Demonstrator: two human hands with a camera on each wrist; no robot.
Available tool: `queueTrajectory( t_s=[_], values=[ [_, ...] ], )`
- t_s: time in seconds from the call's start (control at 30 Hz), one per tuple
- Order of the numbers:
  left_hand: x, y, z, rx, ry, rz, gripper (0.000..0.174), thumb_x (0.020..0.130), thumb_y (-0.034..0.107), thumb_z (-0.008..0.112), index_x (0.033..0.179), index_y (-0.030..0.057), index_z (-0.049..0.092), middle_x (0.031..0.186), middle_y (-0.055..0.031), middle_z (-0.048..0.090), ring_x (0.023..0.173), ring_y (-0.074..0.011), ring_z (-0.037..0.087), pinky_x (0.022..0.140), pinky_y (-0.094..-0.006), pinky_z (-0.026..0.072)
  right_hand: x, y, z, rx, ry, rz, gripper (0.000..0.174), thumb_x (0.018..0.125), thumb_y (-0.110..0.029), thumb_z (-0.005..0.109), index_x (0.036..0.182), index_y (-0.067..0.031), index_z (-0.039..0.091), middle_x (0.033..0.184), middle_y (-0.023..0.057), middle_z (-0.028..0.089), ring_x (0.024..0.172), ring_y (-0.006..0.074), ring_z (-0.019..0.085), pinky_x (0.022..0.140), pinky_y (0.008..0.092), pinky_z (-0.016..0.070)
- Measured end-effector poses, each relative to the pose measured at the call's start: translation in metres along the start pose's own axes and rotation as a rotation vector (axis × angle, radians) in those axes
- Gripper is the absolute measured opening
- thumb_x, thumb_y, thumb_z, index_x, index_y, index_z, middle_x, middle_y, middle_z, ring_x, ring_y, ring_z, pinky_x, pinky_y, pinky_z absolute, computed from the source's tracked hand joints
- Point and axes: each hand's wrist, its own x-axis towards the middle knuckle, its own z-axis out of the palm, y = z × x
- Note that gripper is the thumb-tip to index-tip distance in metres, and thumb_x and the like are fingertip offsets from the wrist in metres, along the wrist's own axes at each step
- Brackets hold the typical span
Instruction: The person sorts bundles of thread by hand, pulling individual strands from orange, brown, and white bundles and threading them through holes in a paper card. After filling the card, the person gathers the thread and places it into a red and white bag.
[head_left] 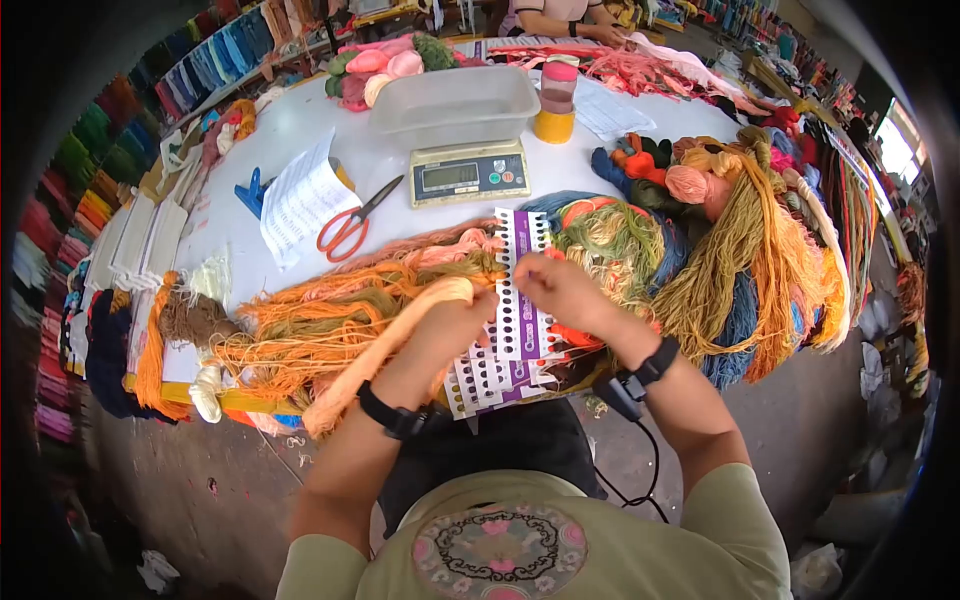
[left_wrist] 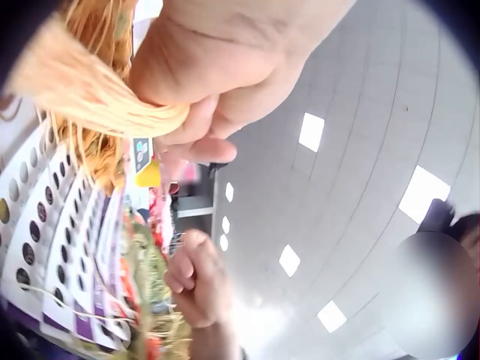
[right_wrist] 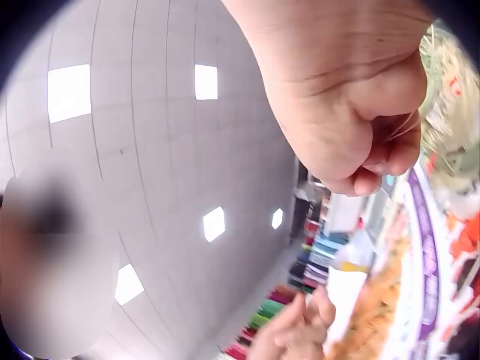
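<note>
A peach skein of embroidery thread [head_left: 372, 357] hangs over my left hand [head_left: 452, 328], which grips it near its looped end. In the left wrist view the skein [left_wrist: 90, 94] runs under the curled thumb and fingers. My right hand [head_left: 570, 292] has its fingers curled in over the upper part of a white punched card [head_left: 517, 340] with a purple stripe. A thin thread [right_wrist: 406, 121] shows between those fingers in the right wrist view. More punched cards [head_left: 470, 385] lie overlapped beneath, at the table's front edge.
Orange and brown skeins [head_left: 310, 320] spread left of the cards; a large mixed pile [head_left: 740, 250] lies right. Beyond are red-handled scissors [head_left: 345, 228], a paper sheet [head_left: 300, 200], a scale [head_left: 470, 173], a plastic tub [head_left: 455, 105] and a yellow-based jar [head_left: 555, 125]. Another person sits opposite.
</note>
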Motion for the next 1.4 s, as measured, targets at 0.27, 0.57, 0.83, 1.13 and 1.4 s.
queueTrajectory(
  t_s=[0.27, 0.57, 0.83, 1.13, 1.4],
  values=[
    [0.017, -0.010, 0.013, -0.605, 0.063, -0.154, 0.020, 0.087, 0.015, 0.064, 0.102, 0.0012, 0.061, 0.070, -0.0021, 0.056, 0.054, -0.0080, 0.050, 0.045, -0.0222, 0.0306, 0.008, -0.008, -0.006, 0.051, -0.164, 0.171, 0.016, 0.092, -0.020, 0.058, 0.100, -0.0073, 0.054, 0.072, 0.0126, 0.061, 0.067, 0.0235, 0.062, 0.063, 0.0359, 0.0476],
    [0.003, -0.006, 0.014, -0.317, 0.156, -0.010, 0.013, 0.090, 0.018, 0.057, 0.095, 0.0057, 0.059, 0.072, -0.0015, 0.057, 0.054, -0.0063, 0.044, 0.049, -0.0211, 0.0322, 0.005, -0.017, -0.013, 0.205, -0.215, 0.234, 0.016, 0.091, -0.017, 0.060, 0.092, -0.0026, 0.055, 0.071, 0.0059, 0.060, 0.061, 0.0128, 0.058, 0.054, 0.0297, 0.0459],
    [-0.012, 0.000, 0.000, -0.886, -0.263, 0.022, 0.029, 0.087, 0.008, 0.053, 0.116, 0.0042, 0.058, 0.093, -0.0084, 0.063, 0.055, -0.0059, 0.041, 0.045, -0.0178, 0.0284, 0.005, -0.010, -0.008, 0.291, -0.218, 0.229, 0.019, 0.089, -0.016, 0.066, 0.097, -0.0020, 0.057, 0.072, 0.0045, 0.059, 0.057, 0.0085, 0.053, 0.049, 0.0229, 0.0405],
    [-0.003, 0.006, 0.017, 0.021, -0.111, 0.004, 0.028, 0.095, 0.021, 0.050, 0.117, 0.0063, 0.058, 0.083, -0.0015, 0.067, 0.054, -0.0050, 0.048, 0.050, -0.0219, 0.0410, 0.008, -0.005, -0.015, 0.732, -0.317, 0.342, 0.036, 0.085, -0.022, 0.074, 0.109, -0.0003, 0.057, 0.077, 0.0034, 0.060, 0.059, 0.0070, 0.051, 0.051, 0.0203, 0.0397],
    [-0.025, -0.012, -0.034, -0.185, 0.162, -0.244, 0.031, 0.097, 0.032, 0.053, 0.083, 0.0066, 0.060, 0.071, -0.0008, 0.059, 0.055, -0.0082, 0.049, 0.047, -0.0216, 0.0360, 0.012, 0.004, -0.003, 0.450, -0.313, 0.351, 0.021, 0.086, -0.019, 0.066, 0.099, -0.0028, 0.062, 0.081, 0.0023, 0.061, 0.067, 0.0086, 0.057, 0.056, 0.0231, 0.0488]
  ],
)
